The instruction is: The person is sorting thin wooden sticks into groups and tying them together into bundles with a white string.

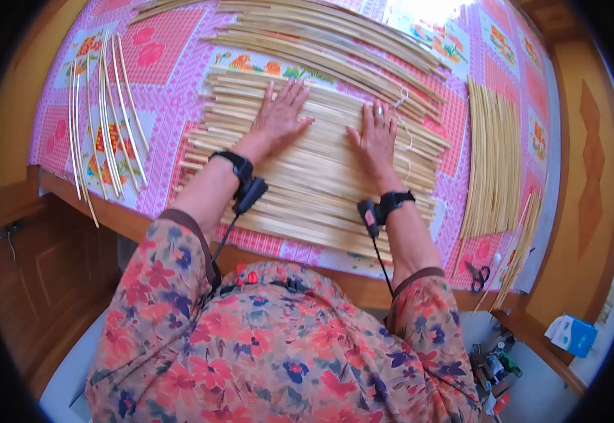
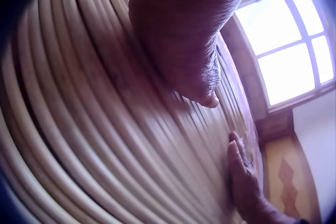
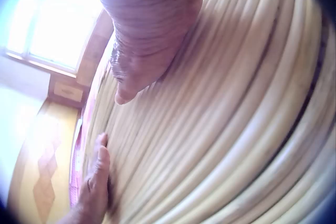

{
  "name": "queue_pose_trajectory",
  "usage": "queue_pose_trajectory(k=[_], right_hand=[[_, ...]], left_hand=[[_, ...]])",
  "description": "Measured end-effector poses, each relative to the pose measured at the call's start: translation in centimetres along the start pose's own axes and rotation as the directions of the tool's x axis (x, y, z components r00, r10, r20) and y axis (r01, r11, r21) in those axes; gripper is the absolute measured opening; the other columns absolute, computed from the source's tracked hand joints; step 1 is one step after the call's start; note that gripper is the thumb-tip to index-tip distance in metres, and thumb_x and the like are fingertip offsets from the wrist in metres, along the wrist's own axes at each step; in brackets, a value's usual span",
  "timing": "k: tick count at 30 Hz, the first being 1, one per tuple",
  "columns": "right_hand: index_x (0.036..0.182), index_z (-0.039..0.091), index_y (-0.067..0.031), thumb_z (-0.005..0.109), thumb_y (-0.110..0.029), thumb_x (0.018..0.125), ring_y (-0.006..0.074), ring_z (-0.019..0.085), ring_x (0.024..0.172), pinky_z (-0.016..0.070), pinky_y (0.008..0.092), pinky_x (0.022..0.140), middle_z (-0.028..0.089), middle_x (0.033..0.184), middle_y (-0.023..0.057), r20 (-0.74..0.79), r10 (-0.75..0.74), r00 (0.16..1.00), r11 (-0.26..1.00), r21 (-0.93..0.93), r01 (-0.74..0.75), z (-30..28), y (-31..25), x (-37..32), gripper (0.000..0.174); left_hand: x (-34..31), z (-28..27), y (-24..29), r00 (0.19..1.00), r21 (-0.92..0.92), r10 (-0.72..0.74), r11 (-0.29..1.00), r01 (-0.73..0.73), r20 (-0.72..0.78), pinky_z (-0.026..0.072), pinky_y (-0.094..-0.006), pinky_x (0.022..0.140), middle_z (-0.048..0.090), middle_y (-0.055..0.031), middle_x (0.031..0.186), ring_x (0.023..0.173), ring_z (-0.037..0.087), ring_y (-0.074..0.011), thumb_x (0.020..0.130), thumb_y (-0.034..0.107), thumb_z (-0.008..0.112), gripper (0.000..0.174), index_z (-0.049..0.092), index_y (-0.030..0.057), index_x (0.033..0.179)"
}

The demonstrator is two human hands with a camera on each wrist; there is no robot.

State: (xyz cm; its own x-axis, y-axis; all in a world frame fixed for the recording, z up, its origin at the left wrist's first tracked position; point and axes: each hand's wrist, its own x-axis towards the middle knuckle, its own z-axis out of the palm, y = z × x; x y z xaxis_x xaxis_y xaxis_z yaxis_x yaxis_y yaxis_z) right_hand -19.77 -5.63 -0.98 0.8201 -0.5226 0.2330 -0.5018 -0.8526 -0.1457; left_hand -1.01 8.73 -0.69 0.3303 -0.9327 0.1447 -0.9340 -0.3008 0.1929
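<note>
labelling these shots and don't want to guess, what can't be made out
Head view: sticks under the left hand and right hand, hidden by both.
Head view: full length of the far sticks, cut off by the top edge.
Head view: print on the packet, too small.
Right wrist view: scene outside the window, lost in glare.

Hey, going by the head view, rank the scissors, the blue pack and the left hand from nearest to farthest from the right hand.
1. Left hand: on the same sticks, left side.
2. Scissors: right side, near the table's front edge.
3. Blue pack: lower right, beyond the table.
</note>
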Motion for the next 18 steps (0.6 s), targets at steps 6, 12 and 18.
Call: queue_pose_trajectory(k=[6,12,18], right_hand=[[0.132,0.033,-0.0067,0.052,-0.041,0.083,0.0318,0.02,0.131,0.0143,0.048,0.105,0.027,0.139,0.0156,-0.079,-0.093,0.993,0.972,0.208,0.107,-5.5,-2.3,-2.8,0.063],[0.133,0.033,-0.0101,0.053,-0.043,0.08,0.0295,0.018,0.132,0.0099,0.0472,0.107,0.028,0.139,0.0126,0.199,-0.191,0.961,0.974,0.16,0.161,-6.9,-6.8,-13.5,0.066],[0.133,0.033,-0.0133,0.051,-0.045,0.08,0.0275,0.017,0.132,0.0072,0.0465,0.108,0.026,0.14,0.0106,0.253,-0.179,0.951,0.979,0.146,0.146,-5.5,-6.5,-14.7,0.065]], left_hand=[[-4.8,-5.0,3.3,0.989,-0.005,0.141,0.99,-0.141,0.053,0.0064,-0.0491,0.107,0.02,-0.0099,0.144,0.134,0.014,-0.0234,0.085,0.04,0.046,0.059,0.031,0.0093,0.133],[-15.6,-4.9,6.4,0.951,-0.196,0.23,0.962,-0.19,0.206,0.0019,-0.0489,0.107,0.018,-0.0102,0.144,0.135,0.012,-0.0231,0.081,0.04,0.051,0.067,0.026,0.009,0.135],[-16.8,-3.7,5.6,0.938,-0.177,0.259,0.959,-0.221,0.23,-0.0001,-0.0472,0.108,0.016,-0.0099,0.145,0.135,0.011,-0.0227,0.081,0.041,0.05,0.069,0.025,0.0088,0.136]])
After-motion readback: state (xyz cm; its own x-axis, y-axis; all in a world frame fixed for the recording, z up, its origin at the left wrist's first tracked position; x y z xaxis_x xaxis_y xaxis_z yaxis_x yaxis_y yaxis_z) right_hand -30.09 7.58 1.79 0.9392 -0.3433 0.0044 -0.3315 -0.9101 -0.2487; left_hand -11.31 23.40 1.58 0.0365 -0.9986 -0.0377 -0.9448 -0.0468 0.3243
